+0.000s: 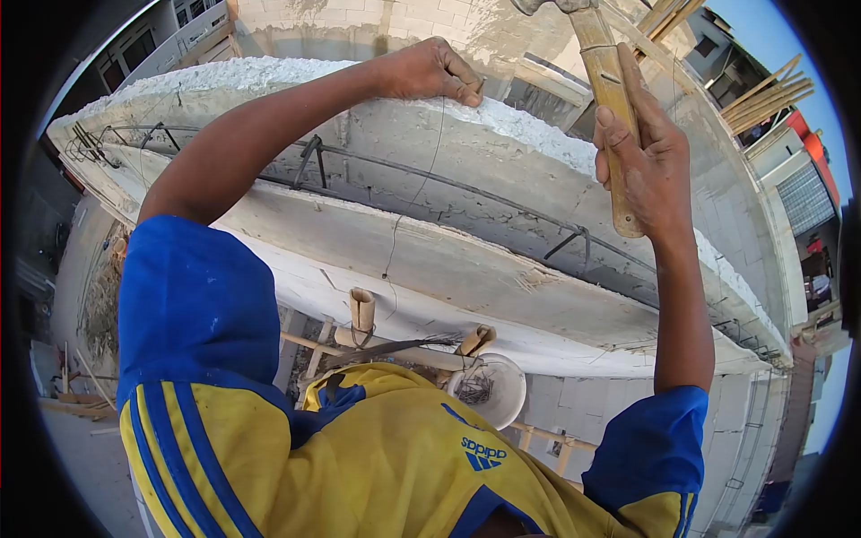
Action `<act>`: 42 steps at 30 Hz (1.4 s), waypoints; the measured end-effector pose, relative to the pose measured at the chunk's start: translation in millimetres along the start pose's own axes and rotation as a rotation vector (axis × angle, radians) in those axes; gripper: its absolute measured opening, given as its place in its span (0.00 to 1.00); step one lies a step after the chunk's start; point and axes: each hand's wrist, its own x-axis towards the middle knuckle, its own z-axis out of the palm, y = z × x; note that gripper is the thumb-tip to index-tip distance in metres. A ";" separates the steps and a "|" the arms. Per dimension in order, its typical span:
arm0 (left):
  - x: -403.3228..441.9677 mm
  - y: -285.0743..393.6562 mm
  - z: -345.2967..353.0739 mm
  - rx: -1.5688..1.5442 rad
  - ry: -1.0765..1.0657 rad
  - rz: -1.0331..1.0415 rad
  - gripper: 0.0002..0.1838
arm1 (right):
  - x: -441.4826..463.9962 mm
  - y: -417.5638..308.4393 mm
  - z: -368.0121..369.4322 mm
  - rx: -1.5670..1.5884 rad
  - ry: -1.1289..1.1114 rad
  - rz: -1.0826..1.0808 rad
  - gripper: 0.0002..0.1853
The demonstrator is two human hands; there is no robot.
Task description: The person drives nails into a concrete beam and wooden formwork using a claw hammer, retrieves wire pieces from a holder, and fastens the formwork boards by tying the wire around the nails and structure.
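My right hand grips the wooden handle of a hammer, raised above the wall. The metal head is partly cut off at the top edge of the view. Resting near the rough top edge of the concrete wall, my left hand has its fingers pinched together. Whatever sits between those fingertips is too small to name. Just below that hand, a thin wire hangs down across the steel bars to the board in front.
A white bucket with small pieces inside hangs or stands below me, beside cut bamboo poles. Behind the wall are a block wall and a wooden frame. More bamboo poles lean at the right.
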 end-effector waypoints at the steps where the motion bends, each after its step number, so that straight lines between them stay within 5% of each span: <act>1: -0.7 0.1 1.0 0.002 -0.010 -0.003 0.12 | -1.4 8.1 6.9 0.034 0.112 -0.113 0.31; 3: -0.7 3.6 0.0 0.052 0.024 -0.060 0.11 | 2.6 18.9 -0.1 -0.091 0.020 -0.118 0.31; 5: 0.6 -1.5 0.5 0.012 0.007 0.015 0.11 | 5.4 2.8 -12.9 -0.165 -0.262 0.194 0.28; 11: 0.1 -3.5 1.3 0.005 -0.021 -0.053 0.13 | -2.2 21.1 4.4 -0.066 0.069 -0.129 0.29; 12: 1.2 -2.8 0.8 0.020 0.007 -0.049 0.13 | 0.2 23.6 -7.1 -0.306 -0.119 -0.028 0.29; 15: 2.0 -1.6 0.3 -0.002 0.011 -0.008 0.13 | 6.9 0.7 -20.3 -0.302 -0.234 0.179 0.26; 19: 0.3 -8.3 -4.0 0.017 -0.031 -0.020 0.14 | 1.3 11.7 -5.1 -0.046 0.007 0.101 0.26; 21: 2.5 -16.7 -7.5 -0.168 0.092 -0.105 0.18 | -3.4 35.9 3.3 -0.304 -0.042 -0.051 0.29; 23: 6.0 -11.2 -6.1 -0.168 0.084 -0.240 0.19 | -1.2 14.5 -6.0 -0.255 -0.164 -0.007 0.29; 26: 13.1 -17.1 -2.8 0.156 0.290 -0.052 0.16 | 3.4 -8.1 -10.1 -0.204 -0.191 0.238 0.29; 28: 11.5 -21.6 1.7 0.176 0.384 -0.120 0.16 | -0.6 3.2 2.4 -0.018 0.199 -0.075 0.30; 32: 11.7 -15.1 3.5 0.181 0.373 -0.169 0.17 | 2.0 16.2 -4.6 -0.236 -0.226 0.082 0.29; 37: 10.6 -16.1 2.9 0.172 0.408 -0.204 0.18 | 0.5 -9.4 -5.9 -0.075 -0.075 0.097 0.29; 39: 8.4 -16.0 3.3 0.206 0.396 -0.190 0.18 | -7.5 8.2 13.5 -0.029 0.157 -0.084 0.26; 40: 8.5 -15.7 1.3 0.178 0.401 -0.192 0.17 | -4.8 13.6 10.8 -0.330 -0.069 -0.041 0.23; 42: 12.6 -12.7 6.2 0.141 0.392 -0.176 0.16 | -1.8 12.5 -4.0 -0.309 -0.135 0.062 0.23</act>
